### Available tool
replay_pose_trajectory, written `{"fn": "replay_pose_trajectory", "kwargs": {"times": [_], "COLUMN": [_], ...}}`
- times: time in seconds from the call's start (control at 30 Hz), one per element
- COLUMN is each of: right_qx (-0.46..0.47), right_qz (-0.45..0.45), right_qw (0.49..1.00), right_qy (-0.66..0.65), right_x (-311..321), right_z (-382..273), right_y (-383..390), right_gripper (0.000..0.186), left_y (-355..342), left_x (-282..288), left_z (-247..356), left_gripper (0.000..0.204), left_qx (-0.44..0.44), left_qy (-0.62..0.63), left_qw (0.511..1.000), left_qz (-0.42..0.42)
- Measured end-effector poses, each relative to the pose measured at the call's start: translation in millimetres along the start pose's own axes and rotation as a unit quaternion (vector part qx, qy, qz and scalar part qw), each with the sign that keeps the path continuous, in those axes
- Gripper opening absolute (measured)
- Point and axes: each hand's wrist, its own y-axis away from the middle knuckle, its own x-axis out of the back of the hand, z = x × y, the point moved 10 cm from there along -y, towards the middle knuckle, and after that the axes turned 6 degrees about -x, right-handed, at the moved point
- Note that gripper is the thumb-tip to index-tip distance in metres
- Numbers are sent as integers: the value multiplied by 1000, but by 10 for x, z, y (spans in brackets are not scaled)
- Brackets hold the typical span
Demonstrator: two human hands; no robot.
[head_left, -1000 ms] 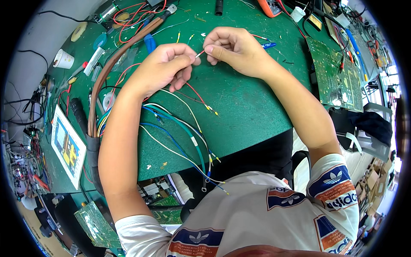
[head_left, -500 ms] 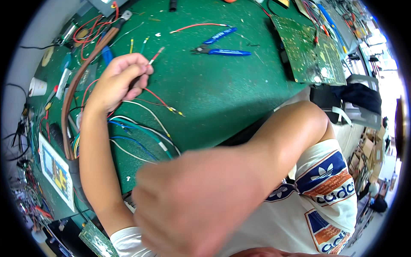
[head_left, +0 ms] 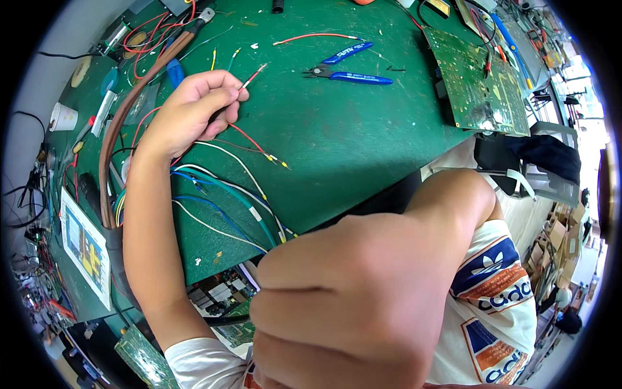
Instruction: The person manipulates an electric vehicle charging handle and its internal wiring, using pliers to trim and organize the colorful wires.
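My left hand [head_left: 197,113] is closed above the green work mat, its thumb and forefinger pinching a red wire [head_left: 254,76]. The wire's end sticks out past the fingertips, with a pale section close to the fingers. Under that hand, other wires fan out to the right, among them a red one with a yellow end [head_left: 249,136], a white one [head_left: 245,165] and a green one [head_left: 254,212]. Large and near the camera, my right hand [head_left: 350,298] is curled into a fist with its back showing; whatever its fingers hold is hidden.
Blue-handled side cutters [head_left: 361,78] lie spread on the mat, below a loose red wire [head_left: 314,35]. A large green circuit board [head_left: 476,84] rests at the right edge. Along the left run a thick brown cable [head_left: 133,104], a paper cup [head_left: 64,117] and a printed card [head_left: 85,249].
My right hand has moved to the right and is less blurred. My left hand keeps its pinch on the red wire. The whole view has shifted a little.
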Motion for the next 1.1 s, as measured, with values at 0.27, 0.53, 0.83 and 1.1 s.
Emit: {"fn": "replay_pose_trajectory", "kwargs": {"times": [0.27,0.53,0.83,1.1], "right_qx": [4,-1,-22,-85], "right_qz": [-11,-19,-26,-17], "right_qw": [999,999,999,993], "right_qy": [-30,-37,-9,85], "right_x": [-118,-59,-17,336], "right_z": [-75,-64,-4,303], "right_y": [-21,30,51,144], "right_gripper": [14,13,13,12], "left_y": [-10,-54,-46,-66], "left_x": [16,94,61,132], "left_z": [30,-20,42,-36], "left_gripper": [23,24,22,25], "left_qx": [-29,-30,-32,-22], "left_qy": [27,31,17,37], "left_qw": [999,999,998,998], "left_qz": [35,32,60,41]}}
